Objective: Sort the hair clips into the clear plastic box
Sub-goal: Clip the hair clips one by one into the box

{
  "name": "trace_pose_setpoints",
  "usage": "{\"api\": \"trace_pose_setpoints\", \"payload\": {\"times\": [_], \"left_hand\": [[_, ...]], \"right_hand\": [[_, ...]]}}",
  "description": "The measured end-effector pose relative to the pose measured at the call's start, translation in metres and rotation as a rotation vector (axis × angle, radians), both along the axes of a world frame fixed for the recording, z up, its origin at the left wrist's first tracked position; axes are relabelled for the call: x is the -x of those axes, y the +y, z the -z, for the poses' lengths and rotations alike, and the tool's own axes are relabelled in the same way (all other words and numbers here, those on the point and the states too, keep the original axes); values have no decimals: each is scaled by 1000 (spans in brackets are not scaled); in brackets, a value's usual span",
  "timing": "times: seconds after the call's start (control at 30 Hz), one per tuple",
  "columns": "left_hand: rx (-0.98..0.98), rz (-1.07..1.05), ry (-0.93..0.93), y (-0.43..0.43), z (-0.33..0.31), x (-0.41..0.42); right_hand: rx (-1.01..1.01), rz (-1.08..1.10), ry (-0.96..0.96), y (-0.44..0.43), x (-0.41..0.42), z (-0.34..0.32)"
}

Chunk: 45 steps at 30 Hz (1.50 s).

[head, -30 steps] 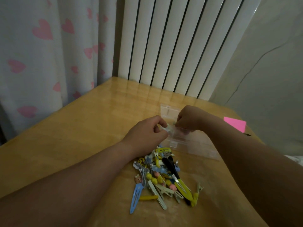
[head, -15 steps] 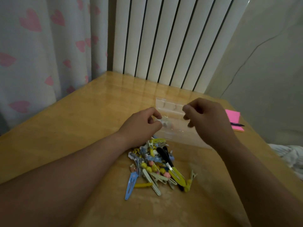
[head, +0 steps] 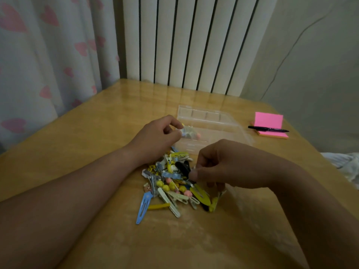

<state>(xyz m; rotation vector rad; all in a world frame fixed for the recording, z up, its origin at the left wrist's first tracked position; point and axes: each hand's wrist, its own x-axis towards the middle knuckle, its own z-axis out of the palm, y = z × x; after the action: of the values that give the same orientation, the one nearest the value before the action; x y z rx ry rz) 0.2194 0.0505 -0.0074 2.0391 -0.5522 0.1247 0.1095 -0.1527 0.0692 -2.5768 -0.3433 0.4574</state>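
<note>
The clips are light, stiff little things of metal and plastic, smooth and springy, and tangled in the pile (head: pixel 174 183) they will likely drag neighbours along. Taking one by its free long end, pinched flat between thumb and forefinger, looks safest; the beaded ones may snag.

The pile lies on the bench (head: pixel 77 133) just on the near side of the box (head: pixel 213 121), which lies open and looks nearly bare. The left grip (head: pixel 155 138) pinches a small bundle (head: pixel 189 133) with a pink bead at the box's near-left corner, just over its rim. The right grip (head: pixel 229 164) is curled down into the pile on the box's near side, thumb against a black clip; whether it has one pinched I cannot tell.

Half a second ago the right grip hung above the box, holding nothing visible; it has since dropped to the pile. The left has kept its pinch at the same corner. A pad (head: pixel 269 123) and pen (head: pixel 268 129) lie right of the box.
</note>
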Motion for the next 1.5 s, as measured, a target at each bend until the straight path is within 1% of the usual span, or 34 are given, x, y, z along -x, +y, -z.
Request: {"api": "trace_pose_setpoints", "payload": {"times": [0.07, 0.13, 0.2, 0.3, 0.37, 0.47, 0.53, 0.6, 0.67, 0.73, 0.8, 0.9, 1.0, 1.07, 1.17, 1.3, 1.4, 1.47, 1.5], "left_hand": [[2, -4, 4, 0, 0, 0], [4, -6, 4, 0, 1, 0], [-2, -11, -1, 0, 0, 0], [1, -8, -5, 0, -1, 1], [7, -3, -4, 0, -1, 1], [9, 1, 7, -1, 0, 1], [8, 0, 11, 0, 1, 0], [9, 2, 12, 0, 1, 0], [9, 2, 13, 0, 2, 1], [7, 7, 19, 0, 1, 1], [13, 8, 27, 0, 2, 0], [21, 10, 30, 0, 2, 0], [23, 16, 30, 0, 3, -1], [21, 19, 25, 0, 4, -1], [25, 22, 23, 0, 4, 0], [13, 22, 20, 0, 2, 0], [9, 16, 20, -1, 2, 1], [4, 12, 22, -1, 2, 1], [-2, 8, 19, -1, 2, 1]], "right_hand": [[48, -45, 41, 1, 4, -3], [141, -87, 14, 1, 5, -2], [152, -94, 15, 1, 3, 1], [96, -69, 51, -2, -1, 1], [23, -75, 95, -8, -2, -1], [-187, -78, 117, -17, -1, -5], [-384, 64, 15, -23, -5, -8], [-560, 301, -113, -29, -20, -11], [-617, 498, -211, -30, -47, -16], [-528, 584, -291, -29, -76, -20], [-334, 558, -330, -27, -101, -18], [-39, 467, -256, -20, -126, -10], [110, 471, -148, -11, -139, -2], [136, 525, -114, -6, -144, 2], [100, 590, -73, -3, -144, 5], [82, 632, -91, -1, -140, 11], [61, 645, -161, -8, -138, 18], [49, 626, -272, -16, -130, 21], [33, 602, -359, -19, -121, 20]]}}
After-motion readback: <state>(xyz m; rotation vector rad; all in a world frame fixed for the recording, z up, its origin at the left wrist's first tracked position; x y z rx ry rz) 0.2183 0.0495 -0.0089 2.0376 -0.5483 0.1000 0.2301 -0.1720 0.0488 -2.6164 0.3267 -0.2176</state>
